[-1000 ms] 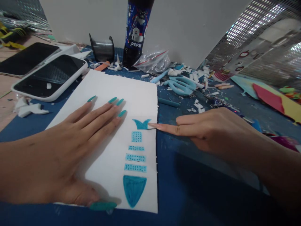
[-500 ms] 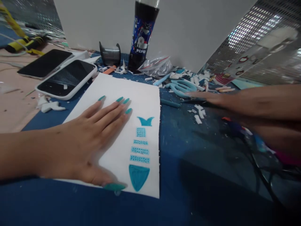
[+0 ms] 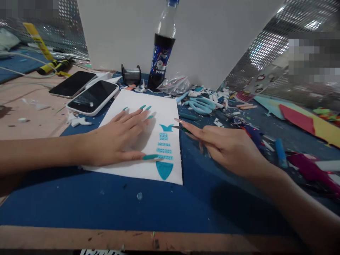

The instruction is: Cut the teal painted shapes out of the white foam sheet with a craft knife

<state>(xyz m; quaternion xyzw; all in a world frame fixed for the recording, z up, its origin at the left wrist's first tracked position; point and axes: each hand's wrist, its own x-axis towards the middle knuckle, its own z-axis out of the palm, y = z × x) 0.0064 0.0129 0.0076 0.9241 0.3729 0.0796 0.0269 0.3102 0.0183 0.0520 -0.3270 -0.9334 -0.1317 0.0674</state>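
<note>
A white sheet (image 3: 143, 101) lies on a blue mat, bearing a turquoise drawing like a fish skeleton, with a tail (image 3: 166, 128), dotted bars (image 3: 164, 150) and a pointed solid head (image 3: 164, 170). Pressed flat on the sheet, with spread fingers and turquoise nails, is my left hand (image 3: 124, 136). Its thumb tip reaches the lowest dotted bar. From the right, my right hand (image 3: 220, 143) comes to the sheet's edge, closed on a slim dark pointed tool (image 3: 183, 129). The tool's tip is by the drawn tail; its exact kind does not show clearly.
Light-blue scissors (image 3: 201, 105) lie among white scraps (image 3: 220, 95) behind the sheet. A Pepsi bottle (image 3: 160, 60), a spool (image 3: 131, 74) and a plastic bag (image 3: 175, 85) stand or lie at the back. Two phones (image 3: 91, 98) are at left, coloured sheets (image 3: 297, 118) at right.
My right hand has come from the far right to the sheet's right edge with the tool. My left hand stays flat on the sheet, its thumb now nearer the drawing. The view has shifted.
</note>
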